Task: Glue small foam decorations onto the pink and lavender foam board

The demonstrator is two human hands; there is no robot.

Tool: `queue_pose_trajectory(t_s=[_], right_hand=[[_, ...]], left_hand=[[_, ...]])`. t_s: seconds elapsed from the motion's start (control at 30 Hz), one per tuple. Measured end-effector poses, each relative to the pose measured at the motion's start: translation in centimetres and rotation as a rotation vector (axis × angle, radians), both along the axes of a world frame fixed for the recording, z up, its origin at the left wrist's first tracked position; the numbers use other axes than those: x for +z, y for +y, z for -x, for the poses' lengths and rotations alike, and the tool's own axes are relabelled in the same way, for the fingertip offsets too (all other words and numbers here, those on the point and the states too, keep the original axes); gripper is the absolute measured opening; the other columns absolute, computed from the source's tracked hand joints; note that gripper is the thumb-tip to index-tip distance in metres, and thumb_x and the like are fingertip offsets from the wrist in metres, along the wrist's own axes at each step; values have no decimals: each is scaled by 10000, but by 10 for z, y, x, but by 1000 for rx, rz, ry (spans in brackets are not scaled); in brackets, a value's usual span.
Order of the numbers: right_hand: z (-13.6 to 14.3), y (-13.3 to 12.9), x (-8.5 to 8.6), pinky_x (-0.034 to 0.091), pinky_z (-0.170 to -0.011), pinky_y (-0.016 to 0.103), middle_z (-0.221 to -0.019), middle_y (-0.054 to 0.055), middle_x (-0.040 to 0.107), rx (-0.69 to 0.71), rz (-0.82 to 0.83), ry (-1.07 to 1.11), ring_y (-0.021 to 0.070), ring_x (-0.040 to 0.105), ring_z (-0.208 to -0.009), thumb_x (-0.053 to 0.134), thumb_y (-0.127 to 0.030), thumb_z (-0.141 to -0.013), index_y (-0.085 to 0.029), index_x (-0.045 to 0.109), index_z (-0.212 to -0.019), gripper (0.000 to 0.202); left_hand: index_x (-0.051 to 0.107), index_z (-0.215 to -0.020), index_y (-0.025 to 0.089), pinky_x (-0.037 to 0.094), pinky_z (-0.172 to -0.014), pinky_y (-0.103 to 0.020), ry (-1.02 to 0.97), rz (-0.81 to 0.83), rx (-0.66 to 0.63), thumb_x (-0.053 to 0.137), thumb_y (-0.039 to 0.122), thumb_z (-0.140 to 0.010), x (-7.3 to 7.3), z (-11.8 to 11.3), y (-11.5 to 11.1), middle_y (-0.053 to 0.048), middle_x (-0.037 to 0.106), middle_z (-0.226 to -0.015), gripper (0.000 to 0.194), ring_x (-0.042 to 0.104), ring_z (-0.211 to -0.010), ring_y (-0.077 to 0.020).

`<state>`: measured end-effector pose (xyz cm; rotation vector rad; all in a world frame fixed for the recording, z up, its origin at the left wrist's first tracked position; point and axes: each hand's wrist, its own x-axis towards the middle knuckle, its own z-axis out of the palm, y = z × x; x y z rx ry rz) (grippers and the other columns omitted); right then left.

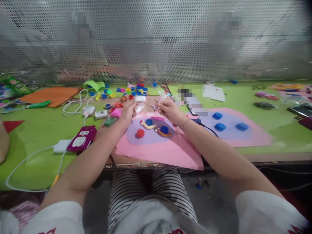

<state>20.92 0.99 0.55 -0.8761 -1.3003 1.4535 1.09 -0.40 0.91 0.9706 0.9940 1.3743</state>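
My left hand [129, 111] is closed beside a clear plastic wrapper [139, 108]; what its fingers pinch, if anything, is too small to tell. To its right, my right hand [165, 108] has thumb and fingertips pressed together on something small that I cannot make out. Below both hands lies a purple paper shape [134, 139] on pink paper [156, 154]. On it rest a red cap [140, 133], a blue cap [149, 122], a darker blue cap [164, 130], a cream curved piece [149, 127] and an orange-brown curved piece [162, 132].
Behind my hands lie many coloured caps [131, 92]. At left are a magenta device [82, 139], white cables and orange paper [52, 96]. At right, a phone [193, 105] lies near another paper shape [230, 133] with three blue caps. A perforated metal screen [146, 42] stands behind.
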Motion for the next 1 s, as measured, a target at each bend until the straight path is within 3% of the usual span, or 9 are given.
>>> queue_pose_trajectory(t_s=[0.17,0.3,0.57,0.67,0.8,1.0], right_hand=[[-1,1,-1,478,-618,224,-662,-25,601,35,-23,-17,73,543,-609,776,-230,-624,-178,661,-796,214],[-2,2,-3,450,-580,222,-648,-34,605,16,-61,-57,71,538,-599,777,-165,-577,-170,648,-793,252],[-1,-2,2,406,-504,210,-521,-43,542,-15,-102,-93,57,478,-493,769,-380,-661,-174,555,-649,297],[-1,-2,3,378,-463,205,-496,-50,526,-19,-135,-146,52,445,-466,780,-389,-641,-176,559,-621,308],[0,-2,3,455,-531,208,-586,-26,614,31,-67,-88,72,537,-547,827,-301,-569,-176,644,-701,258],[1,-2,2,516,-672,239,-757,13,685,72,46,-1,99,618,-698,789,-219,-610,-185,685,-766,191]], left_hand=[[503,-713,152,212,-365,-145,5,14,25,559,227,-821,1,-1,-1,75,346,-501,143,282,-351,-16],[504,-716,146,203,-360,-144,17,10,21,549,224,-822,1,0,-2,73,358,-507,139,283,-353,-16],[494,-704,140,194,-357,-148,10,37,41,504,172,-835,5,-4,-4,77,352,-493,136,260,-344,-15],[497,-696,144,199,-358,-149,13,42,54,513,180,-832,5,-4,-3,78,346,-482,142,261,-342,-17],[502,-688,146,197,-360,-152,22,37,59,504,182,-839,4,-4,-3,76,341,-471,155,259,-337,-21],[506,-690,155,207,-363,-154,34,16,46,534,207,-827,2,-2,-2,78,337,-476,150,259,-337,-21]])
